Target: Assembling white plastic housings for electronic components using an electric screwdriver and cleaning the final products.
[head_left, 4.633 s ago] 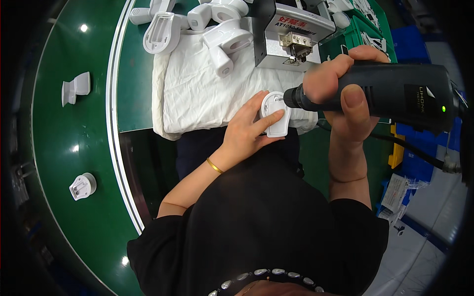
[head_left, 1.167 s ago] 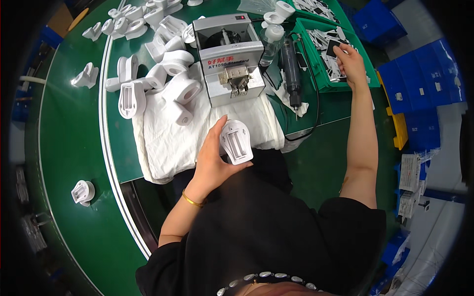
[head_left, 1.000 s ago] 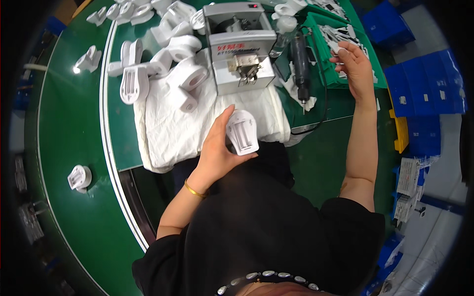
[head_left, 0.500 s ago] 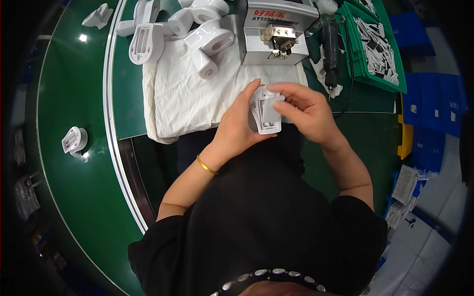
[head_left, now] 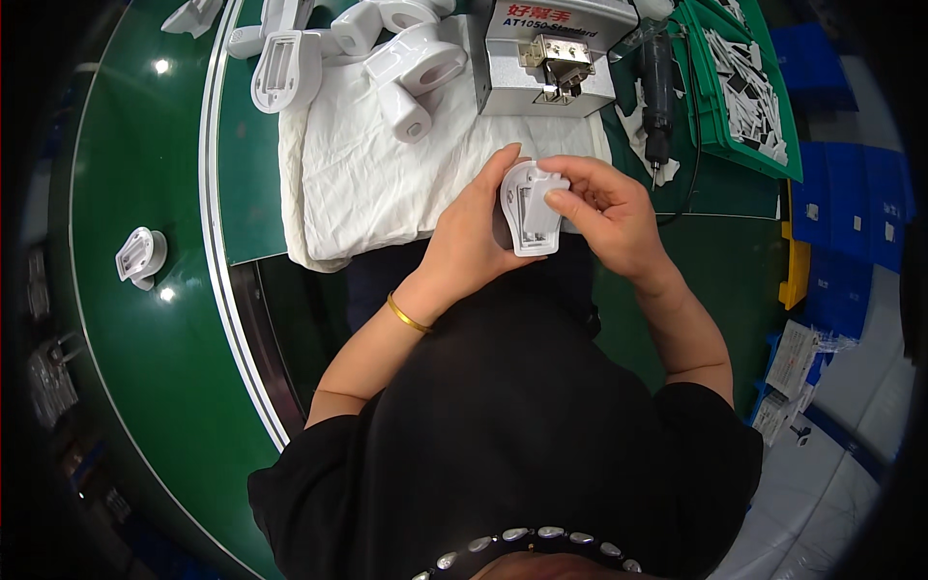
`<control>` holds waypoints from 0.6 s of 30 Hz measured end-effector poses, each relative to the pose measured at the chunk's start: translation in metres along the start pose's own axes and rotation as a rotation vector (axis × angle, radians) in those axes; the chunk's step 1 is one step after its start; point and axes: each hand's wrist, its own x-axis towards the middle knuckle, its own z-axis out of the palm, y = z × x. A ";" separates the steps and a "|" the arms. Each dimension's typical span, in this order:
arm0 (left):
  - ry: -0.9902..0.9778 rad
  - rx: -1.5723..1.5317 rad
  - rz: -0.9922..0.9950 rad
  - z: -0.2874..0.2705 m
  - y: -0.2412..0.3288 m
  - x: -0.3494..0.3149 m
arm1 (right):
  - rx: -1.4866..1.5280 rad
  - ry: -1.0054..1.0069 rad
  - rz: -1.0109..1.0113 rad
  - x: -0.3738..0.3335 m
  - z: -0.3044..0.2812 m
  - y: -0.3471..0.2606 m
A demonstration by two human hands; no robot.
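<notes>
My left hand [head_left: 462, 235] is wrapped round a white plastic housing [head_left: 511, 193], its oblong battery compartment facing up. Between thumb and fingertips, my right hand [head_left: 617, 215] pinches a narrow white cover [head_left: 544, 215]. That cover lies slantwise over the right part of the compartment, leaving the metal contacts along the left and lower end visible. Whether the cover touches the housing all along its edge, I cannot tell.
Several white housings [head_left: 401, 111] lie on a white cloth [head_left: 358, 203] beyond my hands. A grey metal machine [head_left: 503, 92], a black electric screwdriver [head_left: 657, 106] and a green bin [head_left: 710, 135] of small parts stand rightward. Another housing [head_left: 142, 253] rests on the green surface [head_left: 145, 387] at left.
The cover has shifted right and tilted, showing more of the compartment's left side. Both hands keep their grip and sit slightly farther right in view.
</notes>
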 end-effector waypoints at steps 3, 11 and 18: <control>0.016 -0.036 0.013 0.000 -0.001 0.000 | 0.038 -0.056 0.048 0.000 0.003 0.001; 0.014 0.022 0.024 0.001 -0.002 -0.001 | 0.103 -0.053 0.083 0.002 0.003 0.004; 0.016 0.037 0.055 0.002 -0.005 -0.002 | -0.055 -0.058 0.154 0.000 0.001 -0.007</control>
